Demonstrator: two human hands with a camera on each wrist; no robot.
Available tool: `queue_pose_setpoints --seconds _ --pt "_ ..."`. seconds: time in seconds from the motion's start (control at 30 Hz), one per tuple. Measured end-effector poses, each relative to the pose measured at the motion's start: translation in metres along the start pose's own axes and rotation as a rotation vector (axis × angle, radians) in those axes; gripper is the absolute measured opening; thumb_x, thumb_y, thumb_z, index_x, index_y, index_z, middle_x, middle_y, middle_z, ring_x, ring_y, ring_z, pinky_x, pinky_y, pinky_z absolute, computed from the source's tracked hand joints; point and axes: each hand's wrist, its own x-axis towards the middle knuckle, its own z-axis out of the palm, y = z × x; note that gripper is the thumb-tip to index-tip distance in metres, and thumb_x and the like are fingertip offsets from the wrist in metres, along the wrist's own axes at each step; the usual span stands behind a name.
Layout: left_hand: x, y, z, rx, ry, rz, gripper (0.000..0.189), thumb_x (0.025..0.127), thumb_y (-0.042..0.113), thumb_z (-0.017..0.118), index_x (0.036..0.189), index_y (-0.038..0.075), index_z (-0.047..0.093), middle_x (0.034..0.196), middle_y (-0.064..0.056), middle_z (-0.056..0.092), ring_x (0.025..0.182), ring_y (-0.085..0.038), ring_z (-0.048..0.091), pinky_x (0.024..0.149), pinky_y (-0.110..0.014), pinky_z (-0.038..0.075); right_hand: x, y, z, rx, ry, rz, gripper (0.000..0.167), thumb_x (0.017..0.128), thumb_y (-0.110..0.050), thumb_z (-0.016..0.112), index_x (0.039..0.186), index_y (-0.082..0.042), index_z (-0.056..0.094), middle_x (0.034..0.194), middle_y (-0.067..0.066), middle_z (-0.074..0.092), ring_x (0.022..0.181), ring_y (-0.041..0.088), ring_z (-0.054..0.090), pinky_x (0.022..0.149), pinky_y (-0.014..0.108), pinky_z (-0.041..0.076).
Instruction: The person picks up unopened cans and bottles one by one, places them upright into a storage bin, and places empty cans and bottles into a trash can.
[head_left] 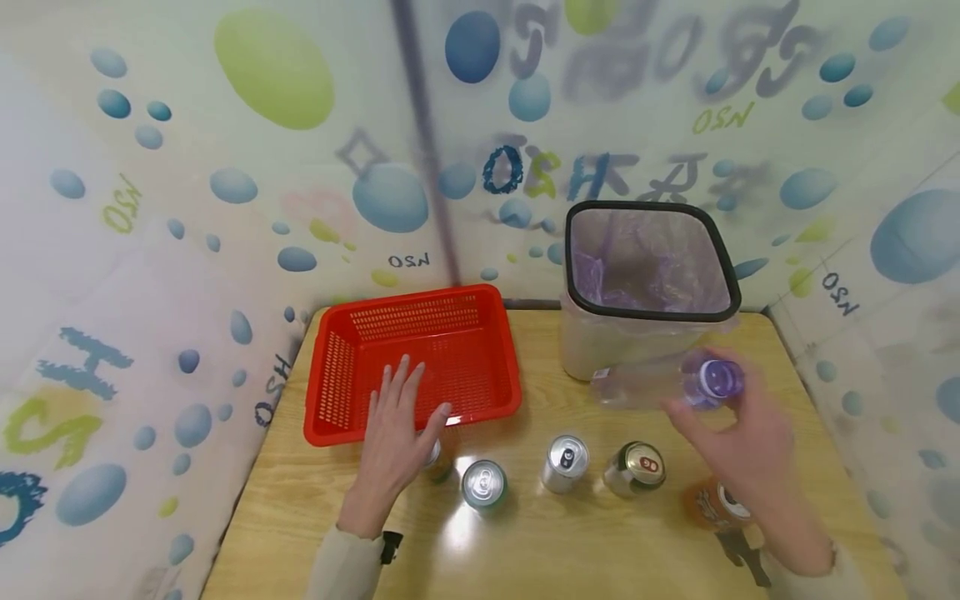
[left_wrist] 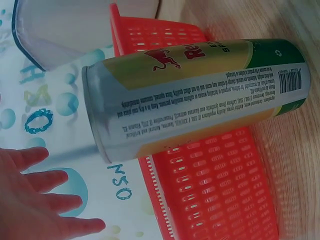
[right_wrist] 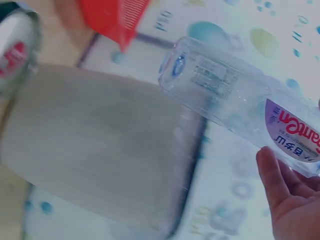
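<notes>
My right hand (head_left: 750, 446) grips a clear plastic bottle (head_left: 647, 385) by its purple-capped end. The bottle lies nearly level in front of the bin, its base toward the left; a purple label (right_wrist: 292, 131) shows in the right wrist view. My left hand (head_left: 393, 442), fingers spread and holding nothing, is over the front edge of the red basket (head_left: 318, 400). Partly hidden beside that hand stands a Red Bull can (left_wrist: 200, 95), seen large in the left wrist view. An orange can (head_left: 705, 504) is partly covered by my right hand.
A bin (head_left: 600, 350) with a black rim and a clear liner bag stands at the back right. A green can (head_left: 483, 485), a silver can (head_left: 566, 463) and a dark can with a gold top (head_left: 635, 468) stand on the wooden table (head_left: 570, 550). Patterned walls enclose the table.
</notes>
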Motion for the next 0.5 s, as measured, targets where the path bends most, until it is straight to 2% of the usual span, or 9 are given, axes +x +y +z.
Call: queue_pose_setpoints --seconds 0.07,0.17,0.23,0.33,0.5 --pt "-0.001 -0.001 0.000 -0.004 0.002 -0.004 0.072 0.102 0.048 0.058 0.158 0.006 0.040 0.168 -0.017 0.027 0.156 -0.042 0.015 0.118 -0.073 0.017 0.006 -0.005 -0.008 0.186 0.066 -0.066 0.070 0.077 0.012 0.080 0.139 0.012 0.048 0.121 0.002 0.070 0.099 0.002 0.065 0.076 0.006 0.049" --pt "-0.003 -0.001 -0.001 -0.014 0.004 -0.006 0.072 0.103 0.049 0.057 0.158 0.006 0.040 0.169 -0.016 0.026 0.157 -0.041 0.014 0.118 -0.073 0.017 0.017 -0.014 -0.019 0.423 0.178 -0.068 0.065 0.078 0.018 0.073 0.138 0.013 0.048 0.120 0.006 0.071 0.097 0.011 0.068 0.073 0.010 0.053" --pt "-0.003 -0.002 -0.001 -0.017 0.004 -0.008 0.072 0.102 0.049 0.057 0.158 0.007 0.040 0.169 -0.016 0.026 0.157 -0.041 0.013 0.118 -0.073 0.017 0.025 -0.018 -0.023 0.498 0.255 -0.068 0.063 0.079 0.018 0.072 0.137 0.013 0.049 0.119 0.014 0.070 0.099 0.017 0.068 0.083 0.015 0.054" --pt "-0.004 -0.002 -0.002 -0.019 0.004 -0.011 0.072 0.103 0.049 0.057 0.158 0.006 0.040 0.169 -0.015 0.025 0.157 -0.042 0.014 0.118 -0.073 0.018 0.041 -0.020 -0.024 0.451 0.326 -0.045 0.064 0.079 0.014 0.075 0.138 0.009 0.051 0.119 0.015 0.067 0.100 0.019 0.066 0.086 0.016 0.054" --pt "-0.008 -0.004 -0.005 -0.030 0.012 -0.023 0.070 0.102 0.047 0.058 0.156 0.005 0.042 0.169 -0.017 0.026 0.156 -0.043 0.015 0.118 -0.072 0.018 0.073 -0.012 -0.019 0.130 0.339 0.054 0.062 0.084 -0.004 0.081 0.140 -0.005 0.055 0.118 -0.003 0.061 0.098 0.011 0.062 0.085 0.010 0.052"
